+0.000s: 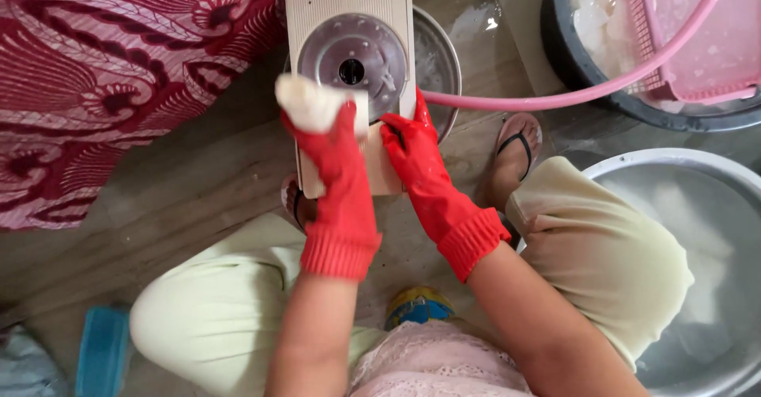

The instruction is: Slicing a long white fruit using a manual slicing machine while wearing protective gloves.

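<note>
Both my hands wear red rubber gloves. My left hand (pixel 337 155) grips a white peeled chunk of root (pixel 311 102) and presses it against a cream slicer board (pixel 329 5) with a round metal blade disc (pixel 353 52). My right hand (pixel 414 147) rests on the board's right edge, steadying it. The board slants over a metal bowl (pixel 440 56), which it mostly hides.
A dark basin (pixel 571 56) at the top right holds white pieces and a pink basket (pixel 697 40). A large metal basin (pixel 697 230) of water sits at the right. Red patterned cloth (pixel 103 64) lies at the left; a blue lid (pixel 101 349) is at the bottom left.
</note>
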